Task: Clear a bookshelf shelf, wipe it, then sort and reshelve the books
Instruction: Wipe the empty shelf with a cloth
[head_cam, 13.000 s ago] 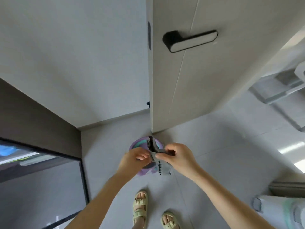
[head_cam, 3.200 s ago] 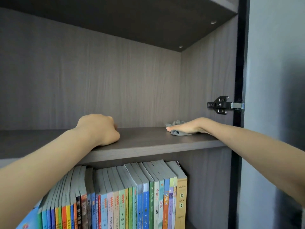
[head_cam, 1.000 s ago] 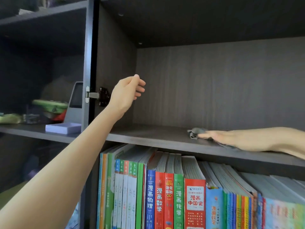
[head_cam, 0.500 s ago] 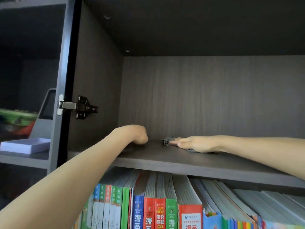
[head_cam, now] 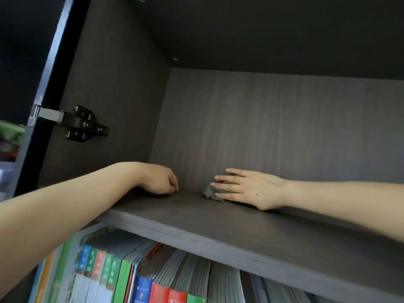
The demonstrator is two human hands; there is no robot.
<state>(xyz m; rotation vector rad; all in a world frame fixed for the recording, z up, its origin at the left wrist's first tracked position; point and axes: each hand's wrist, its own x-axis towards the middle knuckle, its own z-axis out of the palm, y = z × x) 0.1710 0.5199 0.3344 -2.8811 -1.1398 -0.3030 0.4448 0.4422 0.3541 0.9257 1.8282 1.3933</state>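
small crumpled grey cloth point(head_cam: 209, 191), flattened under right hand point(head_cam: 247, 189), dark woodgrain shelf point(head_cam: 218, 228)

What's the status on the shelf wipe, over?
Right hand flat, pressing cloth on shelf. Left hand curled, resting on shelf, holding nothing. Nothing between the hands.

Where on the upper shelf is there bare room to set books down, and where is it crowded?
Crowded: the back left, where only a narrow gap separates the left hand from the cloth under the right hand; below, books are packed tight. Free: the shelf along its front, between forearms and edge.
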